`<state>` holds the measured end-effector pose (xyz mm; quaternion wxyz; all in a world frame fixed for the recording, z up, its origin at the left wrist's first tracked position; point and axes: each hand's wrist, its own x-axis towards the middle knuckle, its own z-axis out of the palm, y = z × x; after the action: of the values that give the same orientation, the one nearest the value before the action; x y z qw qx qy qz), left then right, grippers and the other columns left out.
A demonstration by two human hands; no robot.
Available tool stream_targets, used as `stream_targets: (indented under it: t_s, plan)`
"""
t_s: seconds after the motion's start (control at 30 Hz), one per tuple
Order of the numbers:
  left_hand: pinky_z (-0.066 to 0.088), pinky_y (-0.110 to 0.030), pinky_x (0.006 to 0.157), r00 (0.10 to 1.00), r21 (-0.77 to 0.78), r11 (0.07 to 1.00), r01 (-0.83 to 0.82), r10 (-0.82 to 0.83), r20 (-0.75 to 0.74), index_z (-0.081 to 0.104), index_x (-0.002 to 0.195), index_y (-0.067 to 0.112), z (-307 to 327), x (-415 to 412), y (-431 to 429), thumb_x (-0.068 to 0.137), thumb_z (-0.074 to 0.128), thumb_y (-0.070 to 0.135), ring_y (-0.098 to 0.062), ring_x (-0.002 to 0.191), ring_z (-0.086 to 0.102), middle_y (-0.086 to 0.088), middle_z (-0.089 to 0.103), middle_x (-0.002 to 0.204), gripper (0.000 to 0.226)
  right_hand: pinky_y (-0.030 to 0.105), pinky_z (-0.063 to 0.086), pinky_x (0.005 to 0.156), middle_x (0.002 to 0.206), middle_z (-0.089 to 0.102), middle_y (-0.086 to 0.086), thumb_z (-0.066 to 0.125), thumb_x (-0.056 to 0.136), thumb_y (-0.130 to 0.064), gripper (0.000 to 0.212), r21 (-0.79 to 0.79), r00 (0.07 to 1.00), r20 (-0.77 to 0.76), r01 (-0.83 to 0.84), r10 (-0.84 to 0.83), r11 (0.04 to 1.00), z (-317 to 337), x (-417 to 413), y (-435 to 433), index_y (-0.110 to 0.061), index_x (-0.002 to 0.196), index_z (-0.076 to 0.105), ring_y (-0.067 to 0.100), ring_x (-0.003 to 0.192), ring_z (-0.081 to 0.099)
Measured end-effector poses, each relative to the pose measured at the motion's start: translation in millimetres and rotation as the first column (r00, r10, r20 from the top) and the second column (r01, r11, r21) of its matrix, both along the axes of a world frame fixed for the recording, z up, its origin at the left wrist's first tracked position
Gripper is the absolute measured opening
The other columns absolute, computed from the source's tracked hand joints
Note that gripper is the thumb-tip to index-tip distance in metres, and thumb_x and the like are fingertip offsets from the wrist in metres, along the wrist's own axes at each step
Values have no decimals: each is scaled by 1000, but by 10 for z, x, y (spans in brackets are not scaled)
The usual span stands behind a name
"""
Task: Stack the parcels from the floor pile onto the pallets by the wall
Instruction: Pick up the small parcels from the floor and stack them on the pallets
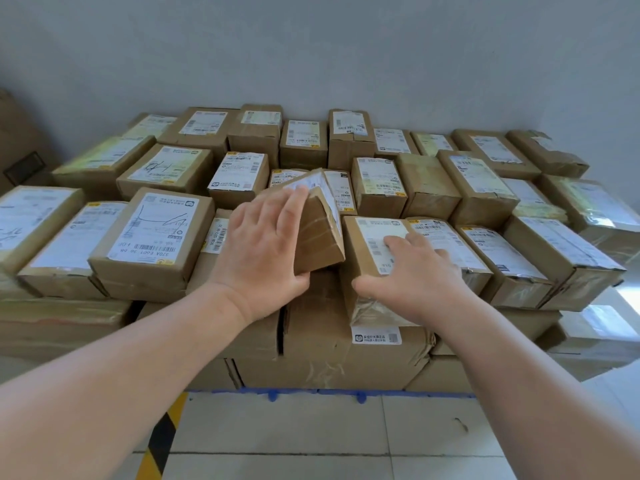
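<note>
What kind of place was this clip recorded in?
Probably a parcel depot or courier sorting room. Dozens of taped cardboard parcels with printed shipping labels are stacked in layers against a bare wall, on a blue pallet, and yellow-black hazard tape marks the tiled floor.

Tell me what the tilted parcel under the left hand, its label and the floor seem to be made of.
Tilted parcel: brown cardboard, matte, with glossy strips that look like clear tape. Its label: white printed paper, probably adhesive; the print is too blurred to read. Floor: pale tiles with grout lines and a slight sheen, likely ceramic.
</note>
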<state>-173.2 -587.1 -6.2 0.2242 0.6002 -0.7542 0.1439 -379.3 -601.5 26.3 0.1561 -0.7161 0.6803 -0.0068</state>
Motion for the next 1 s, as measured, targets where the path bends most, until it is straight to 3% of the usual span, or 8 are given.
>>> stream_targets:
  t_s: [0.13,0.4,0.6,0.67,0.8,0.87,1.0]
  plan:
    - [25,-44,106,993,-3,998,68,-67,93,28,145,9,-86,-31,109,55,85,39,-35,124,44,-17,47,137,110,51,27,109,161,14,5,57,77,-69,92,-14,999,-32,-15,14,1000,-99,0,118,-28,152,23,36,140,24]
    - [31,-46,103,954,-42,979,197,-182,238,33,142,9,-409,-167,340,58,83,27,-33,124,42,-15,42,136,99,48,27,111,161,16,4,54,80,-69,85,2,999,-33,23,-23,1000,-177,-140,291,-27,149,28,36,141,22]
    - [32,-47,101,945,64,981,184,-194,262,35,141,9,-506,-315,340,56,88,29,-33,125,41,-16,43,137,102,45,16,119,164,3,5,53,79,-77,101,-25,1000,24,-4,5,1000,-369,-197,281,-24,156,13,33,149,5]
    - [32,-47,101,936,77,976,204,-217,277,38,140,9,-492,-318,355,59,86,33,-34,124,42,-16,48,136,98,44,11,121,165,-4,5,61,82,-67,103,5,999,0,-36,36,999,-410,-232,289,-23,157,5,32,151,-6]
    - [37,-56,102,944,152,983,99,-141,297,42,137,10,-457,-222,367,62,85,48,-43,123,51,-21,54,134,95,42,5,122,164,-12,7,61,93,-25,91,-2,990,-74,-123,122,992,-471,-295,279,-23,157,-4,29,151,-15]
    - [46,-61,96,956,224,974,38,-101,277,41,136,11,-462,-187,333,58,86,54,-46,121,53,-22,56,132,100,40,4,122,164,-11,7,58,94,-17,89,-26,987,-72,-142,140,989,-486,-296,265,-23,157,-5,28,151,-15]
    - [54,-53,86,953,291,956,36,-121,278,40,136,10,-498,-201,264,57,88,49,-44,123,53,-20,56,133,101,38,-1,121,164,-14,6,54,97,-13,86,-65,980,-87,-185,179,981,-516,-295,277,-22,157,-7,26,151,-16]
